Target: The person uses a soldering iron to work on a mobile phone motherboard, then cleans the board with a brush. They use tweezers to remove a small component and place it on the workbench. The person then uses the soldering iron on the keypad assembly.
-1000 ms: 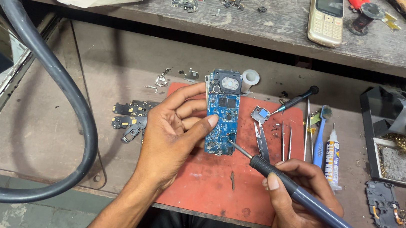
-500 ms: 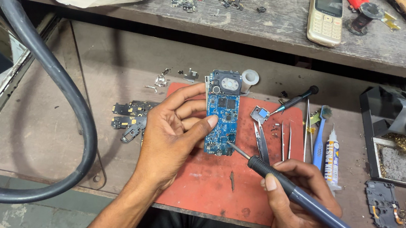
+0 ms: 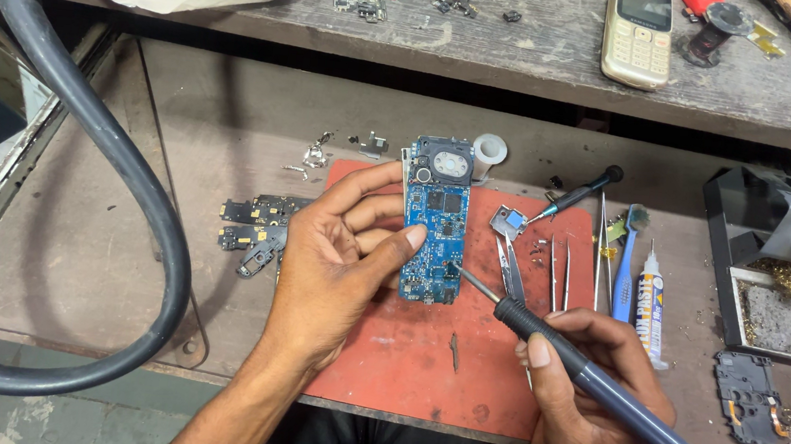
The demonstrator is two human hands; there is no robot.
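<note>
Gripping soldering iron (image 3: 613, 392), circuit board (image 3: 436, 226)

Worn wooden bench with a matt red mat, a bare circuit board and plastic-handled tools.

The bench (image 3: 170, 228) is rough, scuffed brown wood. The red mat (image 3: 421, 352) looks like matt rubber, marked with dark specks. The blue circuit board (image 3: 436, 226) has a slightly glossy coating with small metal parts. The soldering iron (image 3: 594, 380) has a smooth grey-blue plastic handle and a thin metal tip. The tweezers (image 3: 557, 268) are bright bare metal. The thick hose (image 3: 125, 184) is smooth dark rubber.
</note>
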